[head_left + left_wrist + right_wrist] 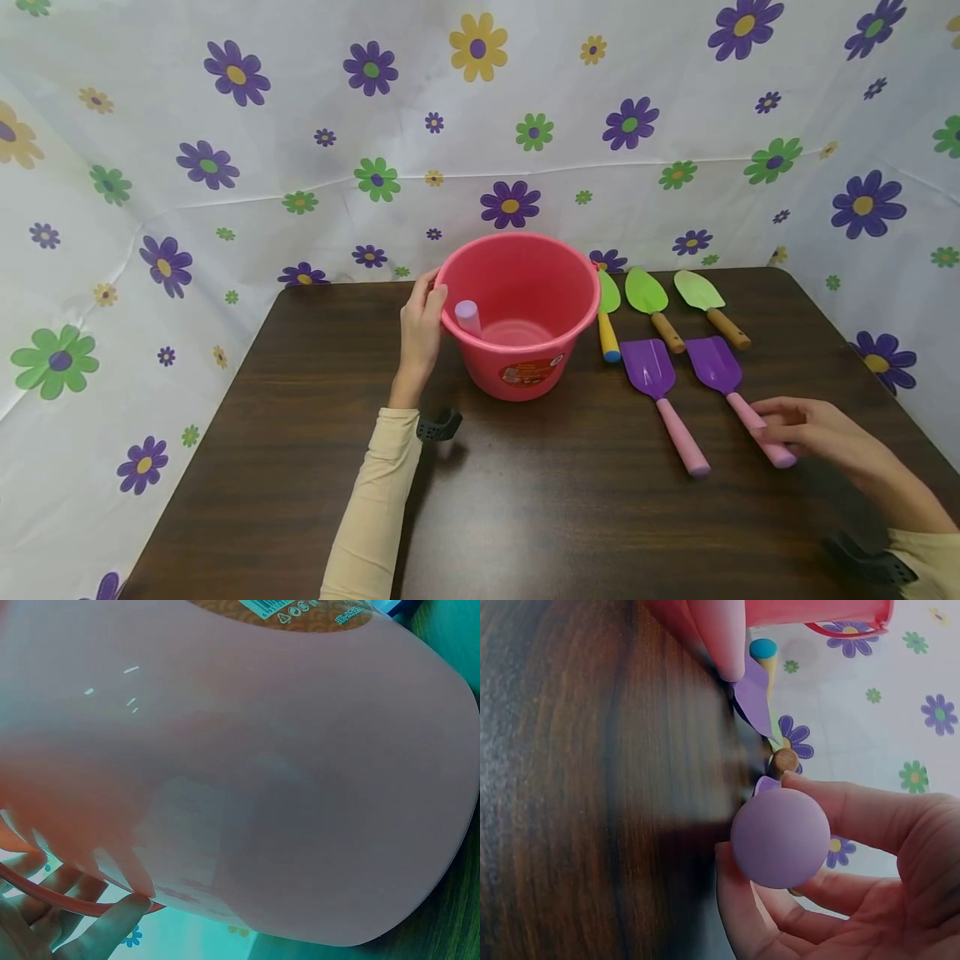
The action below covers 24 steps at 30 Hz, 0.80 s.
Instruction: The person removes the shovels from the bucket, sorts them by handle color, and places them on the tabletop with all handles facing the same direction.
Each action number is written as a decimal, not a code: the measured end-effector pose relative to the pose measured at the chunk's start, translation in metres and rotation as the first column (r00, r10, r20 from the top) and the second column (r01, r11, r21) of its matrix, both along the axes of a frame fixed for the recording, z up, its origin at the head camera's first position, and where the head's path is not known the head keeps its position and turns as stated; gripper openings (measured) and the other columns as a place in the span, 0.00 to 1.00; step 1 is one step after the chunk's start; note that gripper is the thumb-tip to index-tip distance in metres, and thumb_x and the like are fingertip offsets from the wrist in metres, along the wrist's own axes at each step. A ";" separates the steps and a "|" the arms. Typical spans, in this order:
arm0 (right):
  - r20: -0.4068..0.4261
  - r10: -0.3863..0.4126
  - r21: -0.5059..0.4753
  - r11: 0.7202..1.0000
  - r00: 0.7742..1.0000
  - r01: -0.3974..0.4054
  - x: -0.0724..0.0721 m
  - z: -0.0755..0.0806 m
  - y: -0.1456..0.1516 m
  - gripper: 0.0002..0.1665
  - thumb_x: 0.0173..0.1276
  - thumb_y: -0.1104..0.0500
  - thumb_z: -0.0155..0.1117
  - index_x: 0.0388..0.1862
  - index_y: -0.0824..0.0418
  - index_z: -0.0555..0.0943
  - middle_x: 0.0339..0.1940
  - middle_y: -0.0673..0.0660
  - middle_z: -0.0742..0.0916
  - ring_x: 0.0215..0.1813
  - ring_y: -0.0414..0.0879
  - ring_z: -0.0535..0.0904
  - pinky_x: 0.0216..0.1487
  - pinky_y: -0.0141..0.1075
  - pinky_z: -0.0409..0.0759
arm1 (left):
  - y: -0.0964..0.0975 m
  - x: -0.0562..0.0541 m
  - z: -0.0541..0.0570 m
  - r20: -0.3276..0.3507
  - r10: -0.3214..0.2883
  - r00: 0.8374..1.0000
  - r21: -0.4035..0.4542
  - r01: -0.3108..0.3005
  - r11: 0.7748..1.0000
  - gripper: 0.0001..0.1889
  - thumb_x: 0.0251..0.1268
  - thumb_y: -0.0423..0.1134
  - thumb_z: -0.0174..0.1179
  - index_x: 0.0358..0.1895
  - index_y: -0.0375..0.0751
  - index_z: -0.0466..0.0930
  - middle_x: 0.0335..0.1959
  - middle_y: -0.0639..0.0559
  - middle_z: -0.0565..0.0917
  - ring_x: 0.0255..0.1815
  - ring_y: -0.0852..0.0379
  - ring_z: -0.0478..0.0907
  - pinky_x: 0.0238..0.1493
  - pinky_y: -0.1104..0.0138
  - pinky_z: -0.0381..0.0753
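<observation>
A pink bucket [525, 362] stands upright at the back middle of the table, and my left hand [422, 329] grips its left rim. Inside it, a pink handle [468, 317] leans against the near left wall. In the left wrist view the bucket's side fills most of the picture, with the left thumb and fingers [124, 919] at its rim. At the right, my right hand [821, 433] holds the pink handle of a purple shovel [714, 364] between thumb and fingers. The handle's round end [780, 838] faces the right wrist camera.
A second purple shovel [649, 367] lies to the left of the held one. Behind lie three green trowels: one with a yellow handle [608, 333] beside the bucket, two with wooden handles [667, 332]. A flowered white sheet [300, 125] hangs behind the table [300, 467].
</observation>
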State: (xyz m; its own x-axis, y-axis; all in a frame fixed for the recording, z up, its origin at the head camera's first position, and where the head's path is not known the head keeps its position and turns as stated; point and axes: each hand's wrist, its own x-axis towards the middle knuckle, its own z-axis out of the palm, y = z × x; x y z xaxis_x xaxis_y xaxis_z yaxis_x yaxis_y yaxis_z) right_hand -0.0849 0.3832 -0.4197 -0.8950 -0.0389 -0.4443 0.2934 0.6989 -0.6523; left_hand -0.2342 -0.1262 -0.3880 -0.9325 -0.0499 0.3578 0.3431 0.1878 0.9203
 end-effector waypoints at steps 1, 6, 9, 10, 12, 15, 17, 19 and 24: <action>-0.012 0.002 0.015 1.000 1.000 -0.002 0.000 0.000 -0.001 0.41 0.75 0.49 0.62 0.71 0.80 0.65 0.57 0.70 0.84 0.49 0.49 0.79 0.44 0.38 0.81 | 0.000 0.000 0.000 0.000 0.000 1.000 0.000 0.000 1.000 0.25 0.76 0.47 0.51 0.70 0.42 0.74 0.63 0.47 0.82 0.54 0.47 0.82 0.52 0.52 0.87; -0.042 0.012 0.034 0.999 0.999 -0.011 0.001 0.000 -0.005 0.40 0.73 0.51 0.66 0.69 0.81 0.67 0.55 0.71 0.85 0.49 0.50 0.81 0.43 0.37 0.82 | 0.000 0.000 0.000 0.001 -0.005 1.000 0.005 0.005 1.000 0.25 0.76 0.47 0.51 0.70 0.42 0.74 0.63 0.47 0.82 0.53 0.47 0.82 0.51 0.52 0.87; -0.046 0.018 0.042 0.999 0.999 -0.016 0.000 0.000 -0.006 0.40 0.73 0.51 0.66 0.69 0.81 0.67 0.55 0.72 0.85 0.52 0.55 0.82 0.45 0.40 0.82 | 0.001 0.000 0.000 0.003 -0.008 1.000 0.008 0.008 1.000 0.25 0.76 0.47 0.52 0.70 0.42 0.74 0.63 0.47 0.82 0.54 0.47 0.82 0.52 0.52 0.87; -0.046 0.020 0.046 0.999 0.999 -0.018 0.000 0.000 -0.007 0.41 0.73 0.51 0.66 0.69 0.81 0.67 0.55 0.72 0.85 0.53 0.57 0.82 0.45 0.42 0.82 | 0.001 0.000 0.001 0.002 -0.009 1.000 0.008 0.009 1.000 0.25 0.76 0.47 0.52 0.70 0.42 0.74 0.63 0.47 0.82 0.54 0.48 0.82 0.52 0.52 0.87; -0.048 0.025 0.056 0.998 0.999 -0.022 0.000 0.000 -0.007 0.41 0.73 0.50 0.65 0.69 0.81 0.67 0.56 0.72 0.84 0.54 0.58 0.82 0.47 0.45 0.82 | 0.001 0.000 0.001 0.000 -0.010 1.000 0.009 0.010 1.000 0.25 0.76 0.47 0.52 0.70 0.42 0.74 0.63 0.47 0.82 0.54 0.47 0.82 0.52 0.52 0.87; -0.056 0.034 0.066 0.997 0.998 -0.030 0.000 0.000 -0.007 0.40 0.73 0.50 0.65 0.69 0.80 0.68 0.56 0.72 0.84 0.54 0.60 0.81 0.48 0.49 0.82 | 0.001 0.000 0.001 -0.001 -0.009 1.000 0.009 0.009 1.000 0.24 0.76 0.47 0.52 0.70 0.42 0.74 0.63 0.47 0.82 0.54 0.47 0.82 0.52 0.52 0.87; -0.064 0.036 0.069 0.997 0.997 -0.031 0.000 0.000 -0.007 0.40 0.73 0.50 0.66 0.69 0.80 0.68 0.55 0.72 0.84 0.54 0.60 0.81 0.49 0.50 0.82 | 0.001 0.000 0.001 0.000 -0.008 1.000 0.010 0.008 1.000 0.25 0.76 0.46 0.52 0.70 0.42 0.74 0.63 0.47 0.82 0.54 0.47 0.82 0.52 0.52 0.87; -0.069 0.036 0.070 0.997 0.997 -0.031 0.001 -0.001 -0.007 0.39 0.72 0.51 0.66 0.68 0.80 0.69 0.55 0.72 0.85 0.54 0.60 0.81 0.49 0.51 0.81 | 0.001 0.000 0.001 0.002 -0.005 1.000 0.009 0.005 1.000 0.25 0.76 0.46 0.52 0.70 0.42 0.74 0.63 0.46 0.82 0.54 0.47 0.82 0.52 0.52 0.87; -0.080 0.038 0.072 0.997 0.996 -0.032 0.001 -0.002 -0.007 0.38 0.72 0.52 0.66 0.68 0.80 0.69 0.55 0.71 0.85 0.54 0.60 0.81 0.49 0.54 0.81 | 0.000 0.000 0.000 0.005 -0.001 1.000 0.005 0.001 1.000 0.24 0.76 0.46 0.52 0.70 0.42 0.74 0.63 0.47 0.82 0.54 0.48 0.82 0.52 0.53 0.87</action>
State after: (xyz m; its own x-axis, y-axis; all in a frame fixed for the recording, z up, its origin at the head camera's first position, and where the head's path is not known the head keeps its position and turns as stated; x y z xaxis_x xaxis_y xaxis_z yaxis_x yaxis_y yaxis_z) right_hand -0.0837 0.3763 -0.4215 -0.9268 -0.0419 -0.3732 0.2162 0.7529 -0.6216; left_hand -0.2339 -0.1257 -0.3879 -0.9343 -0.0504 0.3529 0.3388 0.1825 0.9230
